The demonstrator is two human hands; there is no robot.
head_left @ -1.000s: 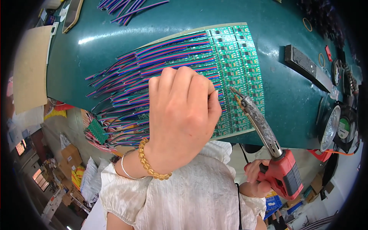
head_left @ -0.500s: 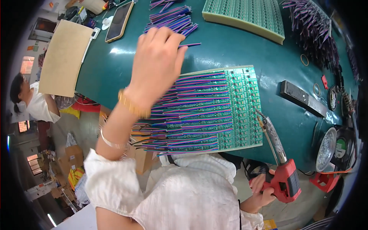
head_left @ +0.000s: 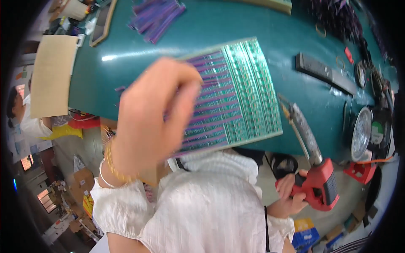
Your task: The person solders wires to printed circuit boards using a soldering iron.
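Note:
My left hand (head_left: pixel 152 109), smeared by motion, is over the left part of a green circuit board panel (head_left: pixel 255 88). Its fingers are curled in toward the thumb; what they hold is hidden. Thin purple, blue and pink wires (head_left: pixel 217 95) lie in rows across the panel, and short purple ends (head_left: pixel 120 88) show left of the hand. In my right hand (head_left: pixel 293 192) is a red and black soldering gun (head_left: pixel 320 185), gripped by its handle. Its metal tip points up beside the panel's right edge, apart from it.
A pile of loose purple wires (head_left: pixel 156 17) lies on the green table (head_left: pixel 139 63). Farther left are a phone (head_left: pixel 102 23) and a brown cardboard sheet (head_left: pixel 52 76). To the right stand a dark bar-shaped block (head_left: pixel 325 74) and a round metal dish (head_left: pixel 361 135). A person (head_left: pixel 31 114) is at far left.
My left hand has come back from the wire pile to over the panel's wired left part. The whole view has shifted and turned. My right hand keeps hold of the soldering gun.

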